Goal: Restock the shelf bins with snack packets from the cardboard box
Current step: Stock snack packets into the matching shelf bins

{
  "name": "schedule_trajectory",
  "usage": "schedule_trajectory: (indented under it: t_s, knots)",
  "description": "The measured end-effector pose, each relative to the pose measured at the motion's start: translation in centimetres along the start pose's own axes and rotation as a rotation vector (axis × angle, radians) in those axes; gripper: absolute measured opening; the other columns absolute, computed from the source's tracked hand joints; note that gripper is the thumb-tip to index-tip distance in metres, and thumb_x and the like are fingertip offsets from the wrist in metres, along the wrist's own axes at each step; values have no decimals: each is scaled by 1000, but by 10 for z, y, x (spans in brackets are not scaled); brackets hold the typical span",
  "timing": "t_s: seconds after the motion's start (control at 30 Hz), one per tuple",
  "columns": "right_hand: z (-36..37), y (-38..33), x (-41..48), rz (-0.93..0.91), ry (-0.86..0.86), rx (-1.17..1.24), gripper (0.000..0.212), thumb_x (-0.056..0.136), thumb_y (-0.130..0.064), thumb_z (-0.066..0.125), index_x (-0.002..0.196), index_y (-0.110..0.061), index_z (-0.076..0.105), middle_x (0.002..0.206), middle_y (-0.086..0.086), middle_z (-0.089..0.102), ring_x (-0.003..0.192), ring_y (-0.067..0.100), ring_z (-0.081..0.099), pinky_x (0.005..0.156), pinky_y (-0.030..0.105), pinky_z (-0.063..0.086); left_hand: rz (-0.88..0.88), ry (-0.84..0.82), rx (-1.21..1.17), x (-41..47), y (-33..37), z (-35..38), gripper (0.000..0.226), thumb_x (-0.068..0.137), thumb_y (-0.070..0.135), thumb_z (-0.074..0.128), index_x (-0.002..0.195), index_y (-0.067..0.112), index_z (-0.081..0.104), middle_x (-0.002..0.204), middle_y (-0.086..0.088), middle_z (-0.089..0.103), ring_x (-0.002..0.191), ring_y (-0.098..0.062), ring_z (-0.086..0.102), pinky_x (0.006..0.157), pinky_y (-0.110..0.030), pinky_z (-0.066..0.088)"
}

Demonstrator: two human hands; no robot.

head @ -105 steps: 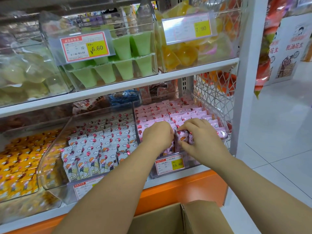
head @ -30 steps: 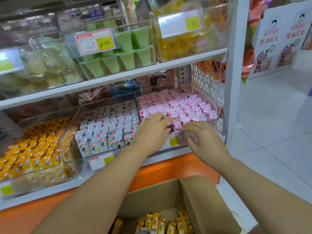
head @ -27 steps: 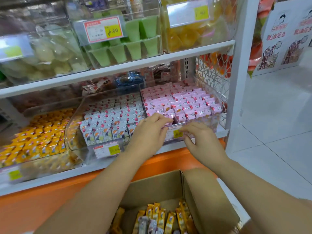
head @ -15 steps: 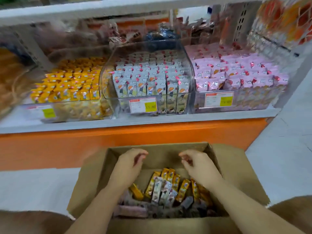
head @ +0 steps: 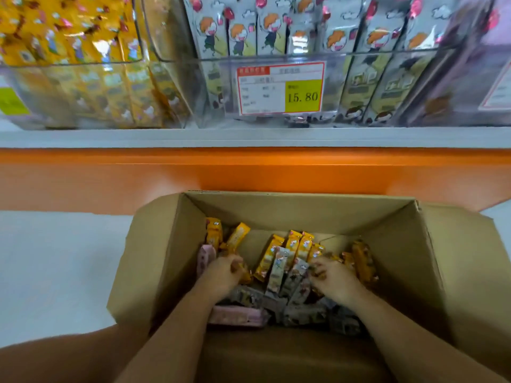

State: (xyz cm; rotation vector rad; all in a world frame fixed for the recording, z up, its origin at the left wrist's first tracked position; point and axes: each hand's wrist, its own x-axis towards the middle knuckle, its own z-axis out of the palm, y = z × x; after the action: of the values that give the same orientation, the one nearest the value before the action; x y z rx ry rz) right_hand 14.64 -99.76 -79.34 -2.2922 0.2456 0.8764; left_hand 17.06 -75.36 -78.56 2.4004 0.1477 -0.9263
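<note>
The open cardboard box (head: 392, 244) stands on the floor below the shelf. Inside lie mixed snack packets: yellow ones (head: 297, 244), grey ones (head: 276, 272) and a pink one (head: 235, 316). Both my hands are down inside the box. My left hand (head: 221, 275) has its fingers curled around a yellow packet at the left side of the pile. My right hand (head: 331, 280) has its fingers curled into the packets on the right; what it holds is hidden. Above, clear shelf bins hold yellow packets (head: 69, 29) and grey packets (head: 276, 26).
An orange shelf base (head: 249, 172) runs behind the box. A price tag reading 15.80 (head: 279, 89) is on the grey bin's front. A pink bin (head: 486, 64) shows at the far right. White floor (head: 55, 258) lies left of the box.
Both hands left the pink bin on the shelf and dropped into the box. Since half a second ago they sank from above the packets into the pile and curled.
</note>
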Motion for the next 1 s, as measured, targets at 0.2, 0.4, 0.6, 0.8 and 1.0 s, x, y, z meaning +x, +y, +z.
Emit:
schedule_trajectory:
  t_s: [0.2, 0.4, 0.6, 0.8, 1.0]
  knots:
    - [14, -3, 23, -12, -121, 9, 77, 89, -14, 63, 151, -22, 17, 145, 4, 41, 117, 22, 53, 90, 29, 48, 4, 48, 26, 11, -4, 5, 35, 95, 18, 55, 129, 15, 56, 129, -5, 58, 117, -16, 55, 100, -27, 43]
    - [30, -11, 28, -81, -166, -13, 73, 89, -7, 61, 147, -30, 23, 149, 4, 33, 129, 22, 43, 98, 30, 44, 40, 56, 80, 13, 1, 11, 37, 96, 16, 51, 133, 17, 52, 129, -3, 57, 114, -15, 55, 90, -20, 41]
    - [28, -9, 26, -116, -144, -38, 62, 86, -9, 64, 140, -27, 38, 139, 2, 49, 122, 21, 51, 95, 34, 47, 90, -43, 185, 29, 26, 26, 40, 96, 25, 50, 136, 25, 47, 131, -5, 51, 115, -21, 53, 93, -36, 48]
    - [12, 3, 22, -131, -39, 88, 28, 84, -11, 65, 98, -29, 49, 83, -10, 58, 71, 0, 55, 57, 13, 44, 156, -90, 144, 48, 49, 49, 55, 96, 25, 50, 147, 30, 29, 145, -8, 33, 125, -27, 46, 101, -38, 43]
    - [-3, 13, 23, -61, 1, 169, 26, 83, -9, 65, 97, -24, 49, 78, -5, 57, 65, 5, 53, 50, 13, 39, 64, -64, 257, 60, 62, 64, 47, 92, 15, 56, 135, 23, 42, 137, -9, 35, 113, -33, 53, 93, -42, 48]
